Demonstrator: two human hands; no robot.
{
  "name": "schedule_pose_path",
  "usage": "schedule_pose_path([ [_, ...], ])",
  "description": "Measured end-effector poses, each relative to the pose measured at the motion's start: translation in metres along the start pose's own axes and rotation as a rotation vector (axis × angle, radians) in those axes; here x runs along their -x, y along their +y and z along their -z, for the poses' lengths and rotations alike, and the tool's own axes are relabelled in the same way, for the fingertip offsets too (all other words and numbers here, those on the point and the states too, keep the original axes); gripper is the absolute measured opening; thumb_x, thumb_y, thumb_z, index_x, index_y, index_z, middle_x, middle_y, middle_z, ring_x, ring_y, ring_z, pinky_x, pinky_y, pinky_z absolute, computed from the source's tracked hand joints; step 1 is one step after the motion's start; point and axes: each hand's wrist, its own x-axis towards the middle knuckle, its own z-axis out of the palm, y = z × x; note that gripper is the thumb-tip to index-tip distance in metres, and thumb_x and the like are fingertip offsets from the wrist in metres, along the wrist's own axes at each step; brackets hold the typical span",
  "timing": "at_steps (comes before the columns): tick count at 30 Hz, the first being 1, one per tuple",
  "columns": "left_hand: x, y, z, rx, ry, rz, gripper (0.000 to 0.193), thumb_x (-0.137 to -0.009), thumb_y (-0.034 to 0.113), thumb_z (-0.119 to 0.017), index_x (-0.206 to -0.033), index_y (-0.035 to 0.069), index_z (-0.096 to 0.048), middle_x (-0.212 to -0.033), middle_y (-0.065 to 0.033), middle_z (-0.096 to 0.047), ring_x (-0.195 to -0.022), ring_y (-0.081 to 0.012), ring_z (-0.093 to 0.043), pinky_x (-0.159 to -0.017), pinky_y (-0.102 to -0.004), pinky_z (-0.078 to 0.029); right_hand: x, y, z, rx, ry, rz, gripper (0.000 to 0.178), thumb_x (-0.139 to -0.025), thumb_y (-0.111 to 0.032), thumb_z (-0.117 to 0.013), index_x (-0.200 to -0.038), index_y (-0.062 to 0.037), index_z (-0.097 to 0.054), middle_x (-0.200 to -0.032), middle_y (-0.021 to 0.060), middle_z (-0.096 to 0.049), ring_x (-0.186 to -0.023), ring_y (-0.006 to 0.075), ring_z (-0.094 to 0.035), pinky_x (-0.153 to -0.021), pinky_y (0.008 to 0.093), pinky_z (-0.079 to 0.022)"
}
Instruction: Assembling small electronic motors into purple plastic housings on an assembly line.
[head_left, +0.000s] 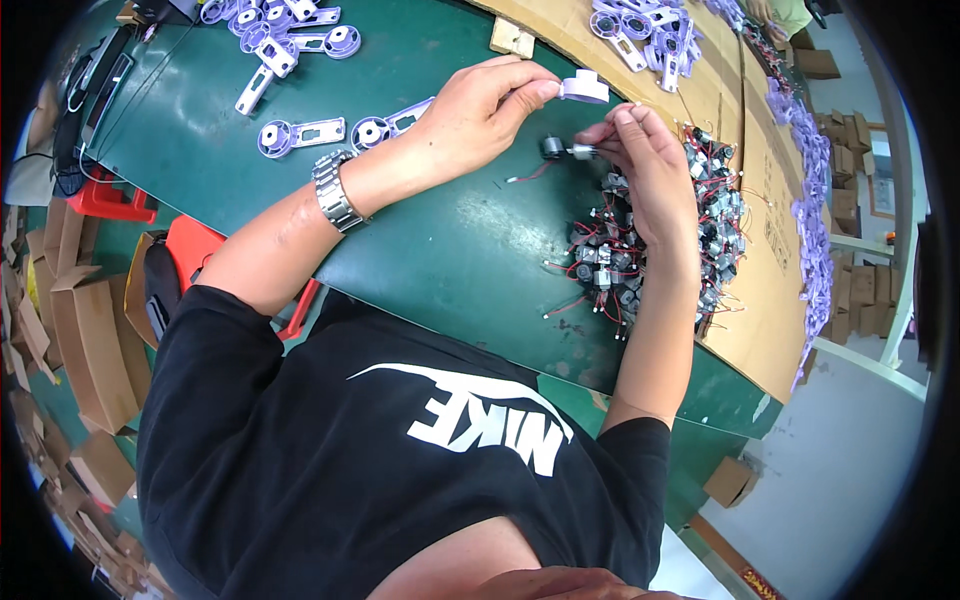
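My left hand (475, 112), with a metal watch on its wrist, pinches a lavender plastic housing (585, 88) above the green table. It is shaped like the round-ended housings lying nearby. My right hand (660, 170) is closed just to the right of it, thumb and forefinger together. At its lower fingertips is a small silver-and-black motor (553, 147) with a red wire trailing left. Under and around my right wrist spreads a pile of similar small motors (605, 262) with red and black wires. Two lavender housings with slotted arms (300, 137) lie left of my left hand.
More lavender housings (270, 45) are heaped at the far left, others (650, 38) on the cardboard sheet (775, 260) at right. A small wooden block (512, 38) sits at the far edge. Purple parts line the table's right side. Red stools (195, 245) and cardboard boxes (95, 340) stand left.
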Motion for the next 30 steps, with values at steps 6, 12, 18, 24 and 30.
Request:
schedule_pose_path([
  [6,0.002,0.000,-0.005,0.034,-0.060,0.108,0.034,-0.110,0.032,-0.055,-0.124,0.004,-0.069,-0.090,-0.0006,-0.067,-0.069,-0.0081,-0.056,-0.062,-0.0258,-0.048,0.007,-0.005,-0.001,-0.105,0.003,0.088,0.020,-0.110,-0.019,-0.057,-0.114,-0.0007,-0.063,-0.086,0.0027,-0.064,-0.077,0.0146,-0.065,-0.072,0.0311,-0.055],
  [12,0.000,0.004,0.000,0.102,-0.127,0.252,0.036,-0.112,0.034,-0.052,-0.123,0.005,-0.069,-0.080,0.0014,-0.063,-0.068,-0.0058,-0.054,-0.061,-0.0238,-0.046,0.027,-0.021,-0.016,0.693,0.216,0.435,0.016,-0.103,-0.009,-0.064,-0.115,-0.0015,-0.072,-0.078,0.0055,-0.064,-0.071,0.0096,-0.061,-0.060,0.0281,-0.048],
  [18,-0.001,0.008,0.000,0.191,-0.104,0.222,0.030,-0.109,0.029,-0.057,-0.109,0.002,-0.070,-0.072,-0.0016,-0.062,-0.068,-0.0098,-0.059,-0.064,-0.0301,-0.049,0.039,-0.033,-0.030,1.070,0.212,0.600,0.017,-0.103,-0.010,-0.063,-0.116,-0.0005,-0.066,-0.097,0.0209,-0.070,-0.084,0.0407,-0.068,-0.072,0.0454,-0.055],
  [24,-0.002,0.006,-0.003,0.175,-0.048,0.138,0.030,-0.106,0.031,-0.063,-0.109,0.002,-0.070,-0.074,0.0001,-0.062,-0.069,-0.0080,-0.058,-0.064,-0.0272,-0.049,0.043,-0.031,-0.033,0.957,0.172,0.384,0.017,-0.104,-0.009,-0.060,-0.115,0.0011,-0.053,-0.091,0.0243,-0.069,-0.079,0.0431,-0.070,-0.069,0.0497,-0.054],
  [30,0.000,0.013,-0.001,0.537,-0.147,0.325,0.035,-0.099,0.039,-0.075,-0.105,0.005,-0.073,-0.082,0.0031,-0.066,-0.068,-0.0042,-0.058,-0.061,-0.0221,-0.048,0.039,-0.027,-0.037,0.765,0.082,0.302,0.010,-0.100,-0.007,-0.065,-0.103,0.0014,-0.059,-0.079,0.0203,-0.069,-0.068,0.0310,-0.070,-0.062,0.0407,-0.052],
])
